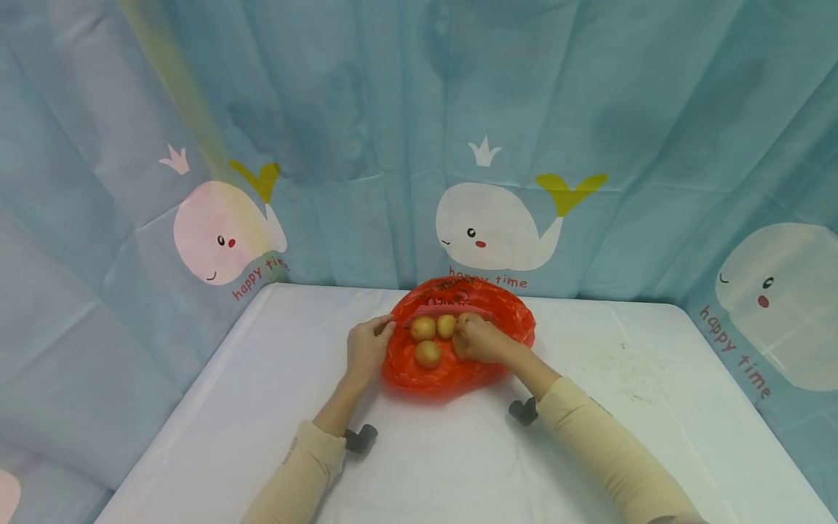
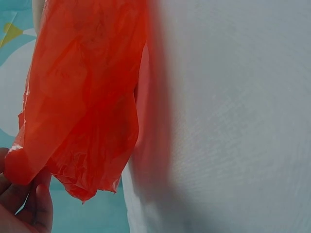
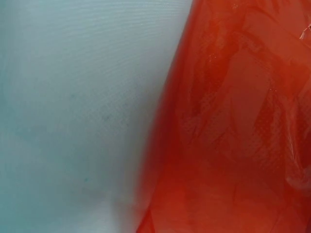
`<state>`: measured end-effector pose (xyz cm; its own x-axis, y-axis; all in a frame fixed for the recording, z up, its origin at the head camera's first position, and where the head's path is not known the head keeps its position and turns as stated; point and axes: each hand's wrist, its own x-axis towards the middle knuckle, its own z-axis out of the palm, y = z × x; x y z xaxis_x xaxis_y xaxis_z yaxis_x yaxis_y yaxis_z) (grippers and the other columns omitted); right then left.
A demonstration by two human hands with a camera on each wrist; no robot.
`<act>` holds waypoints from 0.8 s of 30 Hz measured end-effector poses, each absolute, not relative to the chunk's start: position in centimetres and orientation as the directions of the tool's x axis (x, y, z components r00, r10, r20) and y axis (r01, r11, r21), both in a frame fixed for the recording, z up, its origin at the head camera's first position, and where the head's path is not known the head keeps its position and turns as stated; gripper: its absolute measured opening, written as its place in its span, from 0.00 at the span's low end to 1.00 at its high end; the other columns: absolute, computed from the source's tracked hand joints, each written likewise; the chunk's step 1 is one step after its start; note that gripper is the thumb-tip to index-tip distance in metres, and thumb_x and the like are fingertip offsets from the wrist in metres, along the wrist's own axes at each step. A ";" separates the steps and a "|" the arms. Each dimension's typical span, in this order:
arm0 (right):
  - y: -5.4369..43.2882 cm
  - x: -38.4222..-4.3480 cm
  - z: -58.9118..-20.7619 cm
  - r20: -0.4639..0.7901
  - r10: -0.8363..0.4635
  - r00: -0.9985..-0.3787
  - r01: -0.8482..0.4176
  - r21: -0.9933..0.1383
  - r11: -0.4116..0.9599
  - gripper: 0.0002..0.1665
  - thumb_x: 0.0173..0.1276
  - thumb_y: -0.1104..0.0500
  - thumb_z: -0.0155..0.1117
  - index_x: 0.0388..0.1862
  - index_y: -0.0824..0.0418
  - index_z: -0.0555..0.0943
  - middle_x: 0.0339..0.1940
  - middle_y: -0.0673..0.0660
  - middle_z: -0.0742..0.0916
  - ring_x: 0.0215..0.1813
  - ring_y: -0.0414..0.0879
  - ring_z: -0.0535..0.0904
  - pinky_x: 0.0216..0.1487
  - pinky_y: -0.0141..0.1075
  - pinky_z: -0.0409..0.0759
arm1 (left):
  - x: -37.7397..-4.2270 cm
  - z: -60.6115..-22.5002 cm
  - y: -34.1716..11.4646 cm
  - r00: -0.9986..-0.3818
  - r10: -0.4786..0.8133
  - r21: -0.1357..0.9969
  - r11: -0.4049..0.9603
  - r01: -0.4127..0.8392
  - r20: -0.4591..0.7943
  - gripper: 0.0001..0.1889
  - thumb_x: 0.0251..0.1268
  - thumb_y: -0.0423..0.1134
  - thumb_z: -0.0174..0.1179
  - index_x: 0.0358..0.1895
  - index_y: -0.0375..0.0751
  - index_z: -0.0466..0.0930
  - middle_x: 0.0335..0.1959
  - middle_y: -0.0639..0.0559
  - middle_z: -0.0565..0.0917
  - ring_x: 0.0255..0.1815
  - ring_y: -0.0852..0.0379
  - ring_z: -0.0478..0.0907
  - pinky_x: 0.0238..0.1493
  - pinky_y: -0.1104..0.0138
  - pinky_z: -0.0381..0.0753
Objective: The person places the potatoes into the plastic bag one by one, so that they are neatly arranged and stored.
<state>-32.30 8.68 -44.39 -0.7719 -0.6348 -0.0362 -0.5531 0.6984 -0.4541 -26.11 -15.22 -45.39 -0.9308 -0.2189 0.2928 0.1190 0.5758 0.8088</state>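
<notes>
A red plastic bag (image 1: 419,380) lies with its mouth spread wide on the white table. Inside it are several yellow-brown potatoes, among them a rounder potato (image 1: 428,354) nearest the front and another potato (image 1: 423,328) behind it. My left hand (image 1: 368,348) pinches the bag's left rim between thumb and fingers; the left wrist view shows these fingers (image 2: 43,201) at the red film. Reaching in over the right rim, my right hand (image 1: 481,339) has its fingers curled round a potato, mostly hidden by the hand. In the right wrist view only the bag's side (image 3: 233,121) shows.
The white table (image 1: 419,466) extends to both sides and in front of the bag. Behind it hangs a blue curtain (image 1: 366,145) with whale prints. Dark wrist-worn devices (image 1: 361,439) sit at both cuffs.
</notes>
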 end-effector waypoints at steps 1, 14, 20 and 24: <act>8.7 -32.3 -44.4 -0.037 -0.632 -0.774 -0.550 -0.457 0.699 0.11 0.59 0.65 0.67 0.42 0.62 0.81 0.37 0.53 0.75 0.45 0.48 0.71 0.43 0.35 0.75 | -26.1 -45.4 -15.2 -0.931 -0.218 0.808 0.576 0.120 0.294 0.14 0.68 0.38 0.60 0.53 0.36 0.84 0.48 0.41 0.87 0.51 0.45 0.84 0.54 0.56 0.83; 9.0 -32.6 -44.4 -0.079 -0.609 -0.789 -0.493 -0.508 0.706 0.07 0.62 0.63 0.66 0.38 0.59 0.79 0.33 0.53 0.75 0.39 0.46 0.73 0.40 0.33 0.74 | -26.0 -45.3 -15.2 -0.929 -0.213 0.803 0.581 0.130 0.304 0.14 0.68 0.37 0.60 0.52 0.36 0.84 0.48 0.41 0.87 0.50 0.45 0.85 0.54 0.56 0.83; 9.1 -32.5 -44.1 -0.075 -0.615 -0.785 -0.505 -0.497 0.705 0.09 0.63 0.61 0.65 0.42 0.61 0.81 0.36 0.56 0.77 0.41 0.46 0.73 0.43 0.36 0.74 | -26.1 -45.4 -15.2 -0.932 -0.216 0.810 0.574 0.120 0.292 0.14 0.68 0.38 0.61 0.53 0.36 0.84 0.49 0.41 0.87 0.51 0.45 0.84 0.54 0.56 0.83; 9.3 -32.5 -43.9 -0.074 -0.602 -0.795 -0.494 -0.497 0.713 0.11 0.64 0.59 0.65 0.44 0.60 0.82 0.39 0.57 0.79 0.43 0.47 0.73 0.47 0.37 0.76 | -26.2 -45.4 -15.3 -0.932 -0.209 0.810 0.572 0.130 0.297 0.14 0.68 0.37 0.60 0.53 0.36 0.84 0.49 0.41 0.87 0.51 0.45 0.84 0.54 0.56 0.83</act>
